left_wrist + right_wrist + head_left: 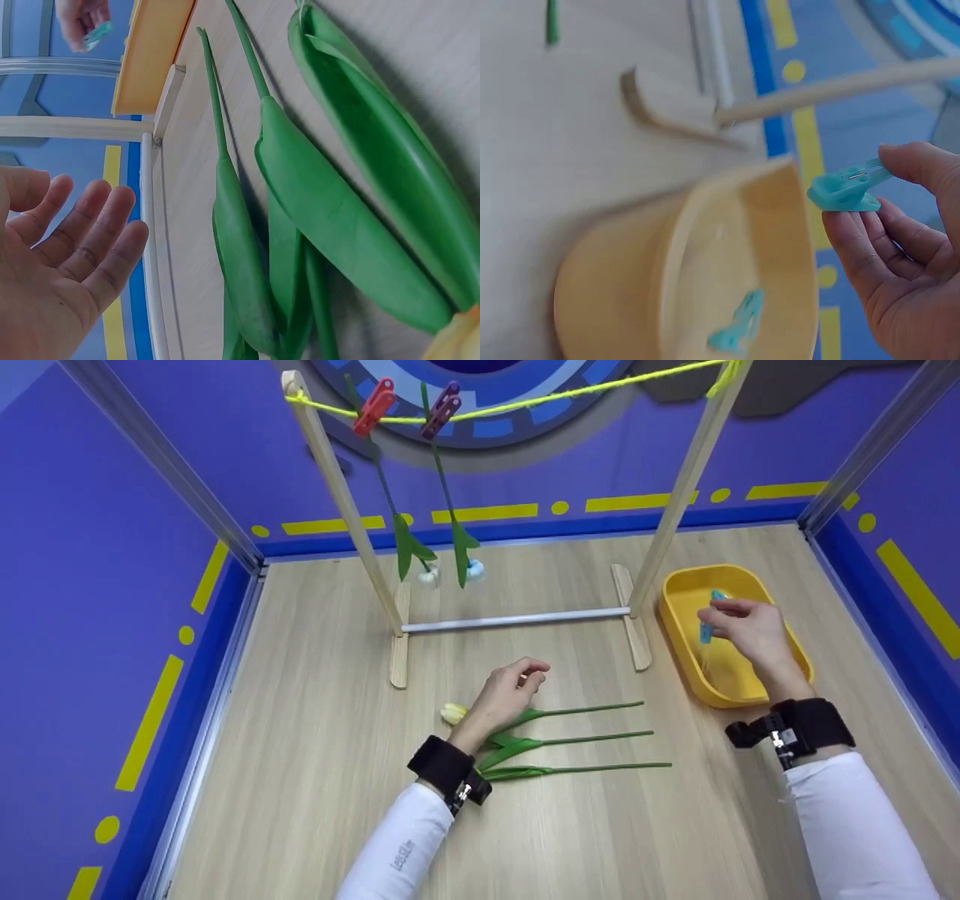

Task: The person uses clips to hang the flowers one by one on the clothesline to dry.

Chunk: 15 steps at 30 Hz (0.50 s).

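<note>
Fingers (849, 244) of our right hand (757, 639) pinch a teal clothespin (847, 187), thumb above and fingertips below, its front end pointing away from our palm. Just below them sits a yellow tray (731, 682), with a second teal clothespin (739, 324) lying on its bottom. Well left of that grip, our left hand (508, 694) hangs with its fingers loosely bent, holding nothing. Beneath it three flowers (517, 744) with green leaves lie side by side on the wood-grain table (600, 840), stems pointing to our right; one pale yellow bloom (454, 713) shows near our left wrist, while our forearm hides the other blooms from the head view. Beyond our left fingers, a white bar (517, 620) joins the feet of a wooden stand (341, 495), whose right post rises just beside the tray. Farther off and high above our fingers, a yellow cord (600, 390) runs between the posts. On it a red clothespin (374, 407) holds a white-bloomed flower (403, 544) head down, and a dark purple clothespin (441, 410) holds a light-blue-bloomed flower (461, 551) likewise. Behind stands a blue-purple wall (510, 484).
</note>
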### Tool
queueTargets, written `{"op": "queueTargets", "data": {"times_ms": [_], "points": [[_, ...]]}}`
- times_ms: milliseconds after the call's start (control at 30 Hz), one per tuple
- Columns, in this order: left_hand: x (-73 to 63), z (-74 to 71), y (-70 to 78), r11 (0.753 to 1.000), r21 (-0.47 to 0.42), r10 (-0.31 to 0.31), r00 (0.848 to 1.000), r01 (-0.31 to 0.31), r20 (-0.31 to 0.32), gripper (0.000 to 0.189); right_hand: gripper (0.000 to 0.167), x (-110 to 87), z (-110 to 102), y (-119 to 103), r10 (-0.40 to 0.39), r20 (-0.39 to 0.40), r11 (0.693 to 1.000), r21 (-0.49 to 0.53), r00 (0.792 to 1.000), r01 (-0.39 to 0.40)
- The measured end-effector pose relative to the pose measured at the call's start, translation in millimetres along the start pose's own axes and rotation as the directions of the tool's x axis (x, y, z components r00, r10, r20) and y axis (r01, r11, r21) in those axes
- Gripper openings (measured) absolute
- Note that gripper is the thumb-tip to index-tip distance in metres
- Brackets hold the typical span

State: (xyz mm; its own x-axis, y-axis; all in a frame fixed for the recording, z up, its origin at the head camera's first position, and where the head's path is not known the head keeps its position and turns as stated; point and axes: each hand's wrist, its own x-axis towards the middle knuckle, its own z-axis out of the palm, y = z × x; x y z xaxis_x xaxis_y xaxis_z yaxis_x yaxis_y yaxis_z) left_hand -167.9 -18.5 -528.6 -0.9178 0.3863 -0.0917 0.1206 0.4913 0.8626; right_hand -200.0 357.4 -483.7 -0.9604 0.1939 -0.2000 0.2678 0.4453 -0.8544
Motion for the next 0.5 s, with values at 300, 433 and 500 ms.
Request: {"op": "queueTargets", "data": {"times_ms": [300, 433, 500], "points": [[-3.3, -3.8, 7.1, 0.996, 0.005, 0.089, 0.993, -0.089, -0.081, 0.03, 0.05, -21.8, 40, -29, -0.009, 0.06, 0.874, 0.486, 0.998, -0.021], [-4.8, -3.6, 12.8, 0.97, 0.135, 0.223, 0.964, -0.204, -0.143, 0.031, 0.025, -31.0, 63, -36, 0.013, 0.128, 0.739, 0.667, 0.992, -0.096], [-4.9, -2.5, 15.6, 0.936, 0.227, 0.309, 0.936, -0.268, -0.169, 0.033, 0.019, -35.0, 74, -38, 0.024, 0.162, 0.697, 0.705, 0.986, -0.133]]}}
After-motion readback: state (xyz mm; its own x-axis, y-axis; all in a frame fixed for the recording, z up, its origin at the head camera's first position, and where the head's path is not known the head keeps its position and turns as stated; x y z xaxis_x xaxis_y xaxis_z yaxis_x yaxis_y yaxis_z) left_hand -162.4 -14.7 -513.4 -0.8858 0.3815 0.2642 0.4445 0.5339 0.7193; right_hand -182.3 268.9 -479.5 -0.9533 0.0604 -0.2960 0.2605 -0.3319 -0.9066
